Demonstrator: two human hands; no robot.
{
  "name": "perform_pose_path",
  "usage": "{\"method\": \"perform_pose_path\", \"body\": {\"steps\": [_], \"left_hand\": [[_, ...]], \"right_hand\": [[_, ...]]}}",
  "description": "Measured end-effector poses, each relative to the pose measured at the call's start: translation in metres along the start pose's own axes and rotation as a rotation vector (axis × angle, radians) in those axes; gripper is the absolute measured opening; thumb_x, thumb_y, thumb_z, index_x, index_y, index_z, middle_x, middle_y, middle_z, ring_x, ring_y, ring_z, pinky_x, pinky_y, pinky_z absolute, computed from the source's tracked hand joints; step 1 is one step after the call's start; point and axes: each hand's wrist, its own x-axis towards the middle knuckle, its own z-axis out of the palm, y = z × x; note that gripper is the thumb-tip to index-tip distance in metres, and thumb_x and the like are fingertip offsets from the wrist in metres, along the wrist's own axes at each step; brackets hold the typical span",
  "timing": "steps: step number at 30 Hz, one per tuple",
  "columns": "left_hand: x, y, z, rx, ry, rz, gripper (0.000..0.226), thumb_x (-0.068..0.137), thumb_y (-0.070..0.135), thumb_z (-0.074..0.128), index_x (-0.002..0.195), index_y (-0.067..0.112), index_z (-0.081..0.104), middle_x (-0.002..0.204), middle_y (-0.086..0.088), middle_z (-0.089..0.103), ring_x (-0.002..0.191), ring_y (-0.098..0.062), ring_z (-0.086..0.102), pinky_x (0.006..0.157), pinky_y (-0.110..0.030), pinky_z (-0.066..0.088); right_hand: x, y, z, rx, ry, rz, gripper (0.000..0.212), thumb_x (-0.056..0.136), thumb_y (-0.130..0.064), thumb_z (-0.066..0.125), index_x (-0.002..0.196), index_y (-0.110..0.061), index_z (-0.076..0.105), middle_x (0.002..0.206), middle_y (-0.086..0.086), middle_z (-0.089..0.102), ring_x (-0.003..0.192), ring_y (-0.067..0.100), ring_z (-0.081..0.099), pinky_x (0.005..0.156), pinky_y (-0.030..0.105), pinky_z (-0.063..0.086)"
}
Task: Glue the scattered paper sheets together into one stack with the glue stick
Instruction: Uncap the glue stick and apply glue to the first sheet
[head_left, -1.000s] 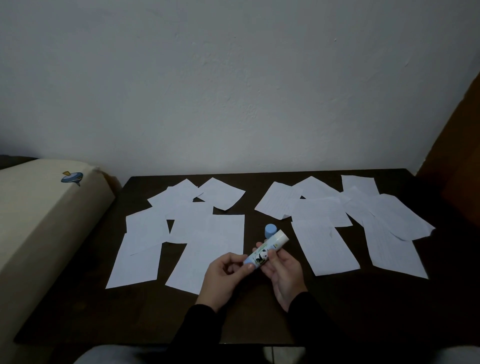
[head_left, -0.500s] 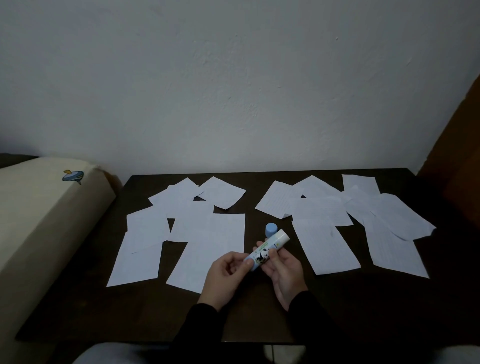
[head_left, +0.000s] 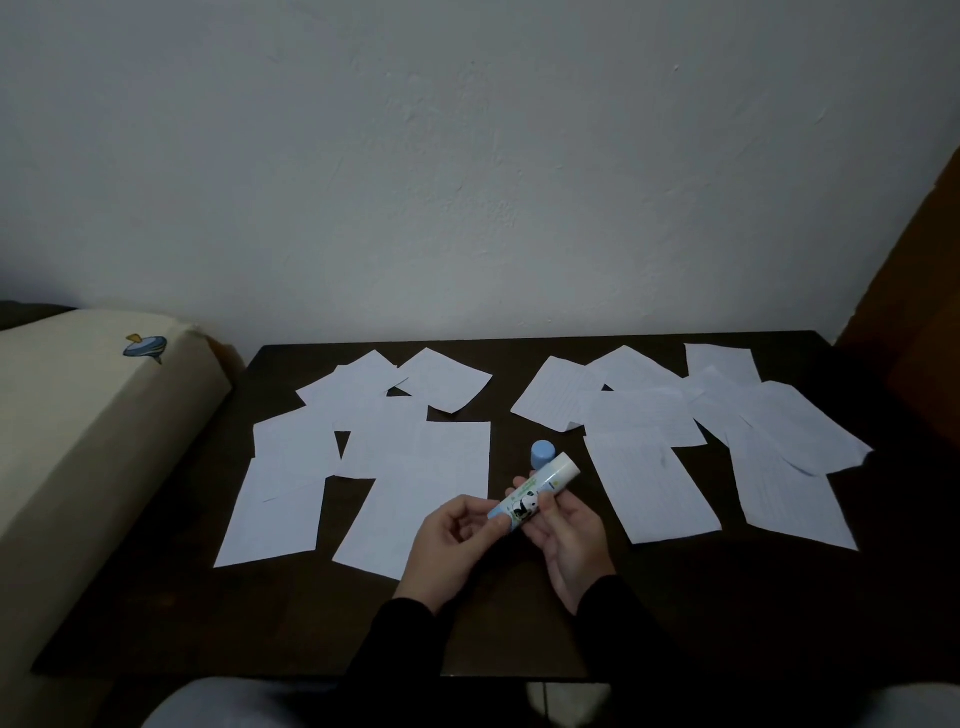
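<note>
Head view shows a dark counter (head_left: 675, 613) carrying two loose spreads of paper sheets, one left (head_left: 395, 467) and one right (head_left: 675, 441), none of them stacked yet. A cream cushion (head_left: 78, 426) with a small spinning-top print sits just off the counter's left edge, and a brown panel (head_left: 914, 291) rises at far right; neither blocks the work.

Near the middle, the left hand (head_left: 452, 545) pinches the blue base of the glue stick (head_left: 535, 493) with curled fingers, while the right hand (head_left: 569, 540) curls round its barrel. The stick is held above the counter, tilted with its white top pointing far and right. Its blue cap (head_left: 543, 453) stands on the counter just beyond that top.

Likely risks: twisting the base too far would push out a long plug of glue that could snap or smear. The sheets are light and overlap, so a sleeve (head_left: 410, 639) dragging across them could scatter or crease them. The cap stands between the two spreads and could be knocked over or roll away when sheets are gathered. Glue on the fingers would lift the wrong sheets.
</note>
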Motion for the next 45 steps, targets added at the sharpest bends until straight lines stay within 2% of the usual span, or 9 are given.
{"method": "perform_pose_path", "body": {"steps": [6, 9, 12, 21, 24, 29, 35, 40, 45], "left_hand": [[0.0003, -0.0052, -0.0031, 0.016, 0.013, 0.008, 0.026, 0.075, 0.019, 0.081, 0.097, 0.016, 0.069, 0.072, -0.003, 0.063, 0.069, -0.014, 0.055, 0.068, -0.029, 0.048], [0.0004, -0.0028, 0.0003, -0.001, 0.041, -0.007, 0.017, 0.086, 0.027, 0.07, 0.1, 0.019, 0.071, 0.084, -0.001, 0.071, 0.075, -0.013, 0.06, 0.071, -0.026, 0.051], [-0.0008, -0.0011, -0.0008, 0.004, -0.006, -0.044, 0.018, 0.092, 0.03, 0.062, 0.097, 0.017, 0.073, 0.075, -0.005, 0.067, 0.069, -0.013, 0.058, 0.065, -0.026, 0.048], [0.0, -0.004, -0.0046, -0.009, 0.01, 0.002, 0.024, 0.077, 0.015, 0.08, 0.099, 0.012, 0.068, 0.078, -0.01, 0.063, 0.068, -0.016, 0.057, 0.069, -0.025, 0.052], [0.0003, -0.0009, -0.002, -0.024, 0.002, -0.031, 0.018, 0.086, 0.028, 0.07, 0.103, 0.021, 0.07, 0.09, -0.004, 0.07, 0.079, -0.019, 0.064, 0.075, -0.029, 0.055], [-0.0013, -0.0001, -0.0001, 0.06, -0.017, -0.061, 0.025, 0.095, 0.038, 0.055, 0.097, 0.02, 0.073, 0.069, -0.006, 0.063, 0.062, -0.012, 0.055, 0.058, -0.022, 0.045], [-0.0001, -0.0046, -0.0041, 0.002, -0.005, -0.005, 0.023, 0.08, 0.02, 0.077, 0.1, 0.013, 0.068, 0.079, -0.007, 0.067, 0.071, -0.018, 0.059, 0.067, -0.025, 0.052], [0.0005, -0.0029, -0.001, -0.019, 0.011, -0.028, 0.021, 0.088, 0.03, 0.068, 0.106, 0.02, 0.068, 0.093, -0.005, 0.07, 0.074, -0.017, 0.061, 0.069, -0.026, 0.054], [-0.0019, 0.0013, 0.0021, 0.073, -0.007, -0.059, 0.026, 0.096, 0.039, 0.053, 0.099, 0.022, 0.072, 0.068, 0.0, 0.066, 0.058, -0.01, 0.053, 0.055, -0.02, 0.043]], "right_hand": [[-0.0007, -0.0003, 0.0002, -0.034, -0.002, -0.001, 0.021, 0.097, -0.003, 0.042, 0.106, -0.01, 0.06, 0.107, 0.011, 0.069, 0.103, 0.023, 0.065, 0.082, 0.031, 0.057], [-0.0014, -0.0004, 0.0006, -0.016, 0.001, -0.01, 0.021, 0.097, -0.003, 0.042, 0.105, -0.01, 0.06, 0.105, 0.012, 0.069, 0.102, 0.025, 0.065, 0.082, 0.032, 0.057], [-0.0015, -0.0009, 0.0004, -0.017, 0.003, -0.005, 0.021, 0.098, -0.005, 0.041, 0.107, -0.011, 0.059, 0.107, 0.013, 0.069, 0.104, 0.025, 0.064, 0.083, 0.033, 0.057], [-0.002, -0.002, 0.001, -0.031, -0.006, 0.001, 0.022, 0.097, -0.003, 0.042, 0.104, -0.012, 0.06, 0.104, 0.011, 0.07, 0.102, 0.023, 0.066, 0.08, 0.03, 0.057], [-0.001, -0.0018, -0.0005, -0.006, -0.006, -0.005, 0.024, 0.098, -0.004, 0.041, 0.115, -0.002, 0.057, 0.104, 0.011, 0.07, 0.1, 0.023, 0.066, 0.075, 0.029, 0.058], [0.0007, -0.0005, -0.002, -0.002, 0.011, 0.0, 0.036, 0.098, -0.007, 0.041, 0.133, 0.002, 0.045, 0.111, 0.014, 0.068, 0.106, 0.025, 0.065, 0.075, 0.029, 0.058], [0.0001, -0.0015, 0.0001, -0.021, -0.003, -0.002, 0.026, 0.098, -0.003, 0.041, 0.121, -0.005, 0.053, 0.109, 0.012, 0.068, 0.105, 0.024, 0.064, 0.081, 0.03, 0.057], [0.0005, -0.0021, -0.0015, 0.023, 0.006, 0.009, 0.025, 0.098, -0.006, 0.041, 0.119, -0.004, 0.053, 0.108, 0.012, 0.069, 0.101, 0.021, 0.066, 0.074, 0.028, 0.058], [0.0017, -0.0013, -0.0037, 0.052, 0.013, 0.023, 0.033, 0.098, -0.008, 0.041, 0.129, -0.003, 0.048, 0.109, 0.01, 0.069, 0.101, 0.021, 0.067, 0.076, 0.03, 0.058]]}}
